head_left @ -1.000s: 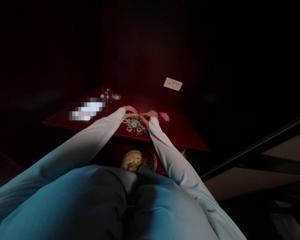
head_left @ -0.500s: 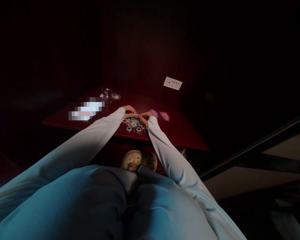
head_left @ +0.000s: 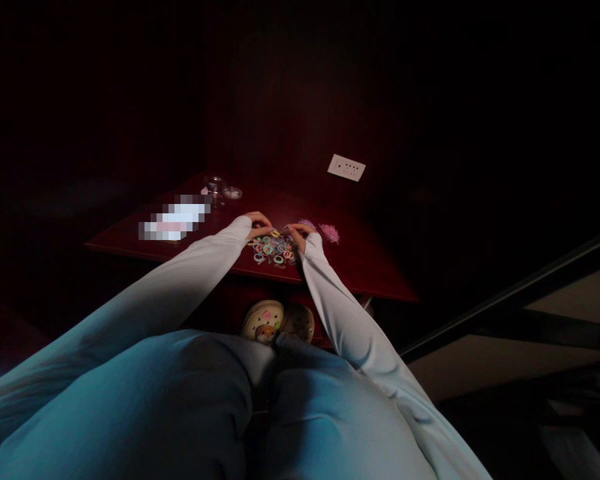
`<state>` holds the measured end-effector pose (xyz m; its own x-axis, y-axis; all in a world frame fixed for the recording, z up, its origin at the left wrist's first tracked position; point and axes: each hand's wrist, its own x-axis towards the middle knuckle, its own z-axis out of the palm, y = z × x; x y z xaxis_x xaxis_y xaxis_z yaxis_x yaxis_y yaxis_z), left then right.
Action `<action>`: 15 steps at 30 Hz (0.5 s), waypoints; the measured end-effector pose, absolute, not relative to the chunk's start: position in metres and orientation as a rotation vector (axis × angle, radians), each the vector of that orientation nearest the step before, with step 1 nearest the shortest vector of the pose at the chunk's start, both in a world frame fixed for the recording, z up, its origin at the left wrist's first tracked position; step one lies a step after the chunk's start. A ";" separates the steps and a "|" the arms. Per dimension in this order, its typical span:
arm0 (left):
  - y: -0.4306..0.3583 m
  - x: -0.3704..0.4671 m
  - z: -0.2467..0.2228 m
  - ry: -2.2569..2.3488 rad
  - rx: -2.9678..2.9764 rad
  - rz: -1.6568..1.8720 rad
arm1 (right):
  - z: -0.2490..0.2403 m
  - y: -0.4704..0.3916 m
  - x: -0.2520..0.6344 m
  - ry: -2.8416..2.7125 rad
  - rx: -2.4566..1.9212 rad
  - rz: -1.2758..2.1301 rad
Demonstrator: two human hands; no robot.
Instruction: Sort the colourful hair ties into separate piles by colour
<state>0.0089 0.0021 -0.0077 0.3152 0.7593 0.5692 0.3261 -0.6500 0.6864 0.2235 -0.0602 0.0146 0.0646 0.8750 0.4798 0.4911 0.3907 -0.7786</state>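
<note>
A loose pile of small coloured rings that look like hair ties [head_left: 279,259] lies near the front edge of the dark red table [head_left: 365,270]. My left hand [head_left: 259,224] is over the pile's left side, thumb and fingers brought together in a pinch. On the right side, my right hand [head_left: 301,235] is pinched too, its fingertips pointing toward the left. Whatever either pinch holds is too small to make out. A yellowish ring [head_left: 275,234] shows between the two hands. Beyond my right hand are a purple heap [head_left: 306,223] and a pink heap [head_left: 330,233] of thin small pieces.
A blurred-out bright phone-like screen [head_left: 176,220] lies on the table's left. Behind it stand a clear jar [head_left: 215,187] and a round lid [head_left: 233,193]. A white socket plate [head_left: 347,167] is on the wall. Cream clogs [head_left: 263,319] show below the table edge.
My hands were together over the pile and are now apart. My right hand has moved a little to the right, uncovering more of the rings. My left hand has barely moved.
</note>
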 end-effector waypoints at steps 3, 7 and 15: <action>0.002 0.009 -0.008 0.962 2.124 1.291 | 0.013 -0.059 0.224 -1.576 -1.249 0.461; 0.006 0.009 -0.009 0.968 2.132 1.285 | 0.013 -0.060 0.224 -1.572 -1.229 0.451; 0.017 0.006 -0.018 1.056 2.181 1.254 | 0.013 -0.056 0.237 -1.421 -1.233 0.408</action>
